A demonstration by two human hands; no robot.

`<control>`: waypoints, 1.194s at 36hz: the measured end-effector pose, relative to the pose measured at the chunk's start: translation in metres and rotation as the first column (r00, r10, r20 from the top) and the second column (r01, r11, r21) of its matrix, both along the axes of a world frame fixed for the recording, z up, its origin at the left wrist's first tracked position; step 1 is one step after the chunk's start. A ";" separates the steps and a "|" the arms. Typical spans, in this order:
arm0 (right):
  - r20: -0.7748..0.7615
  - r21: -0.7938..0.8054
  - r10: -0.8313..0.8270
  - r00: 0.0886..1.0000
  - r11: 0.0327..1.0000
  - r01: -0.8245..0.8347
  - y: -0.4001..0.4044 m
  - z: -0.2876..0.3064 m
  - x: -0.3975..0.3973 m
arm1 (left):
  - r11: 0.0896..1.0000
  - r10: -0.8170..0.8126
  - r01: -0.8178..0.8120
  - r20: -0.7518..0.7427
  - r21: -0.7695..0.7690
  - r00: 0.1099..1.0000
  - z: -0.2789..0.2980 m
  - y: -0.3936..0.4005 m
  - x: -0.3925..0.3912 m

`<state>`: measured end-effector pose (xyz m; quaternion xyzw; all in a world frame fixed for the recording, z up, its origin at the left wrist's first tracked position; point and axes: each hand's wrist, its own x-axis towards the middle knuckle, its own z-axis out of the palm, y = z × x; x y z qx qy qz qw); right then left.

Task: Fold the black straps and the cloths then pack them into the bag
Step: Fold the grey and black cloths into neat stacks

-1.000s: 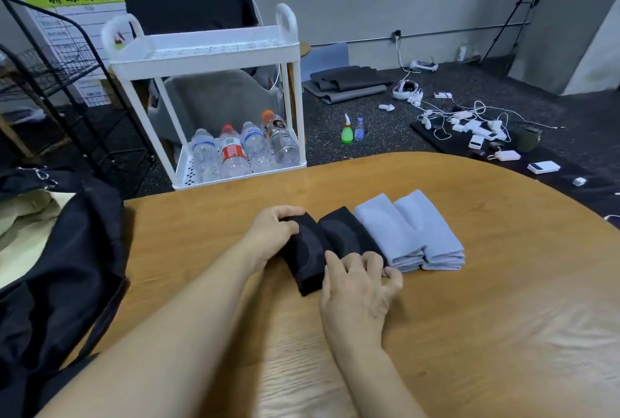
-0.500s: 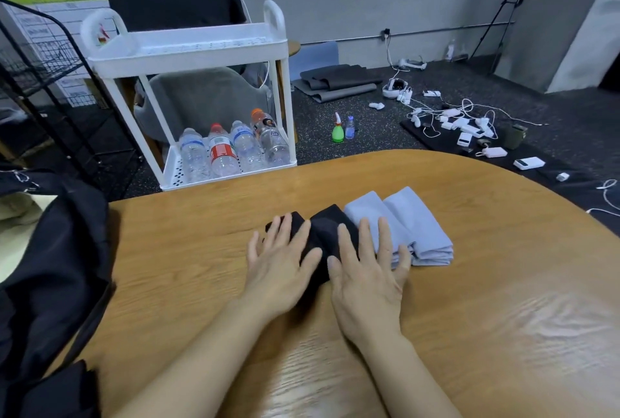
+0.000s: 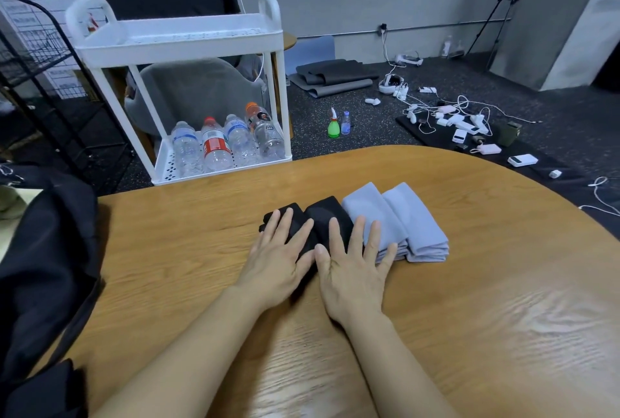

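At the desk's (image 3: 469,300) left edge the black bag (image 3: 47,270) lies slumped, its inside hidden; the left hand (image 3: 278,256) and right hand (image 3: 352,266) press flat, fingers straight and spread, on 2 folded black straps (image 3: 322,216), with 2 folded cloths (image 3: 402,219) just right. Lifting all 4 together could let the folds spring loose; the bag's collapsed mouth might snag them.

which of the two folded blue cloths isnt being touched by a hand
The far-right blue cloth, at the row's end. The right hand lies partly on the other blue cloth, beside the black straps.
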<state>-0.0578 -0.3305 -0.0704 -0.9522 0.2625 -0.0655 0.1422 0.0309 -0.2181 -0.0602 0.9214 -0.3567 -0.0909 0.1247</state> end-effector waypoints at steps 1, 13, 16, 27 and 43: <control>-0.004 0.007 -0.006 1.000 1.000 0.006 0.001 0.002 0.001 | 1.000 -0.009 0.009 -0.009 -0.003 1.000 0.000 0.000 0.002; -0.019 -0.041 -0.193 0.981 0.981 0.192 -0.048 0.018 -0.015 | 0.992 -0.092 0.084 -0.087 -0.093 0.992 0.001 0.004 0.007; -0.075 -0.002 -0.200 0.977 0.980 0.200 -0.046 0.007 -0.016 | 0.990 -0.113 0.105 -0.084 -0.091 0.990 0.000 0.000 0.009; -0.115 0.026 -0.304 0.946 0.951 0.309 -0.043 0.010 0.007 | 0.993 -0.096 0.098 -0.036 0.064 0.995 0.018 -0.006 0.009; -0.043 0.007 -0.142 0.989 0.990 0.142 0.031 0.037 -0.024 | 1.000 -0.020 0.021 0.045 -0.017 0.999 0.062 0.073 -0.030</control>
